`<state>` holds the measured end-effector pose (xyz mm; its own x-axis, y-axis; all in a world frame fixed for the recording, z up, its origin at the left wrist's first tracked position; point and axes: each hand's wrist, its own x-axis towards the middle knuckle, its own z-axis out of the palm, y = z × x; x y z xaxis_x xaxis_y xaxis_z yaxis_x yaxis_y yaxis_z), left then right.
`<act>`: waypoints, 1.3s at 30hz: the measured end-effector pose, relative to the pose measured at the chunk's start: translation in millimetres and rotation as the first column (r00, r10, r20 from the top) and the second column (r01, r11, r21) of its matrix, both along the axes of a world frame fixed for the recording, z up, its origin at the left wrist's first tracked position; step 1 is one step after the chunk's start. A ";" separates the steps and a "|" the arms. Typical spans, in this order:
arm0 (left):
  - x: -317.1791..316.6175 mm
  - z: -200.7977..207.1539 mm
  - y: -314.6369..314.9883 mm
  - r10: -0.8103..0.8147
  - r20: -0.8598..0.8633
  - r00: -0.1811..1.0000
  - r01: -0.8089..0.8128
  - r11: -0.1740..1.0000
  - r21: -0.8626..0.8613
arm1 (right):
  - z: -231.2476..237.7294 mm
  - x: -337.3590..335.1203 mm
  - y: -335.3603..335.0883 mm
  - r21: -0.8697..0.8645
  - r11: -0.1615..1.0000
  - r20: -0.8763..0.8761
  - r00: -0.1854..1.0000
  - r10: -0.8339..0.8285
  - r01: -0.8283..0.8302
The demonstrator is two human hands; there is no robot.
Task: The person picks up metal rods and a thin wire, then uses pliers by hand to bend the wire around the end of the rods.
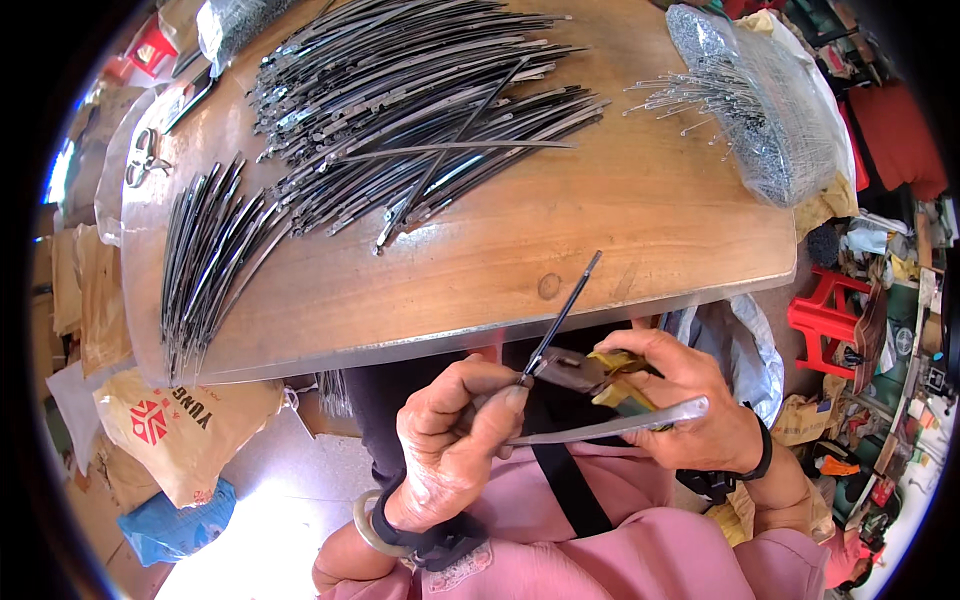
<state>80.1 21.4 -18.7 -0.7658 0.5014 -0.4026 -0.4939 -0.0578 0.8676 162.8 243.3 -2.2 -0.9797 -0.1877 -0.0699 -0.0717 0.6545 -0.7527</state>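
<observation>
Between the thumb and fingers of my left hand (457, 440) is a thin dark metal strip (572, 310), pointing up and to the right past the table's front edge. My right hand (695, 400) is closed around pliers (570, 370) with yellow-wrapped handles. Their jaws are at the strip's lower part, close to my left fingertips; whether they bite on it I cannot tell. A wider grey metal strip (610, 425) runs from my left hand across to below my right fingers. How it joins the dark strip is hidden by my left fingers.
On the wooden table (500, 270) lie a large heap of dark strips (400, 110) and a smaller bundle (210, 260). Scissors-like pliers (147, 158) rest at the left. A clear bag of thin wire pins (760, 110) sits far right. A red stool (825, 320) stands beyond the table.
</observation>
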 end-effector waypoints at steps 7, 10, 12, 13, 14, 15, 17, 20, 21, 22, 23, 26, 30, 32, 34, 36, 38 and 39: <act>9.2 -10.6 -12.0 0.070 -0.060 0.996 -0.073 0.996 -0.047 | -10.7 0.3 -14.9 0.098 0.976 -0.040 0.979 0.199 -0.195; 3.2 -7.7 -13.7 0.150 -0.168 0.974 -0.164 0.984 -0.072 | -8.3 -15.8 -19.6 0.105 0.976 -0.118 0.972 0.201 -0.189; -8.5 -6.1 -14.9 0.185 -0.090 0.979 -0.195 0.974 -0.112 | -10.5 -28.0 -23.8 0.113 0.980 -0.166 0.969 0.181 -0.164; -15.4 -1.8 -15.3 0.210 -0.029 0.977 -0.212 0.973 -0.086 | -11.6 -32.2 -23.4 0.113 0.981 -0.192 0.966 0.175 -0.155; -19.2 0.1 -25.7 0.182 -0.011 0.983 -0.183 0.981 -0.064 | -14.6 -32.0 -17.4 0.066 0.988 -0.262 0.953 0.152 -0.139; -21.2 1.2 -44.0 0.192 -0.084 0.978 -0.202 0.970 -0.135 | -6.7 -29.4 -7.8 0.055 0.996 -0.263 0.961 0.089 -0.077; -30.1 1.9 -86.8 0.264 -0.307 0.915 -0.326 0.929 -0.174 | 15.1 -17.1 26.2 0.023 0.998 -0.267 0.963 -0.042 0.050; -68.1 -2.3 -116.8 0.224 -0.536 0.814 -0.502 0.736 -0.455 | 20.9 -33.0 70.8 0.505 0.775 -0.607 0.795 0.005 0.380; -84.4 -3.4 -109.8 -0.036 -0.753 0.658 -0.542 0.671 -0.506 | 20.8 -54.8 80.7 0.432 0.778 -0.628 0.771 -0.104 0.457; -105.3 -5.6 -98.1 -0.317 -0.845 0.431 -0.598 0.601 -0.530 | 19.1 -62.3 87.2 0.504 0.741 -0.630 0.775 -0.037 0.445; -118.6 -6.5 -91.8 -0.576 -0.801 0.164 -0.666 0.534 -0.521 | 15.4 -66.3 99.1 0.570 0.697 -0.630 0.776 0.030 0.436; -96.8 12.5 -82.1 -0.317 -0.825 0.468 -0.564 0.612 -0.555 | 4.2 -62.0 115.7 0.576 0.700 -0.658 0.748 0.088 0.424; -89.0 9.8 -31.4 -0.438 -0.748 0.499 -0.232 0.763 -0.603 | 11.6 -57.4 90.3 0.530 0.787 -0.606 0.790 0.091 0.316; -108.0 -2.0 -0.2 -0.563 -0.781 0.270 -0.298 0.722 -0.624 | 11.5 -45.5 84.9 0.533 0.814 -0.573 0.806 0.145 0.232; -114.4 -8.2 7.1 -0.640 -0.739 0.213 -0.334 0.663 -0.670 | 28.5 -35.3 78.4 0.484 0.854 -0.539 0.834 0.120 0.190; -120.9 -16.1 4.3 -0.598 -0.751 0.281 -0.266 0.703 -0.659 | 30.6 -22.7 69.4 0.360 0.896 -0.602 0.798 0.010 0.260; -124.0 -15.1 4.9 -0.576 -0.747 0.332 -0.214 0.726 -0.654 | 34.6 -15.9 57.6 0.177 0.894 -0.666 0.719 -0.199 0.411; -124.2 -11.9 1.8 -0.579 -0.725 0.374 -0.187 0.718 -0.670 | 33.6 -14.7 50.4 0.045 0.869 -0.671 0.659 -0.340 0.493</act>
<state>-44.1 23.1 -30.6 -0.7458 0.6480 0.1544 0.6142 0.5792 0.5360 148.1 293.7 31.4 -0.7784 0.1950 0.5967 -0.1512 0.8643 -0.4797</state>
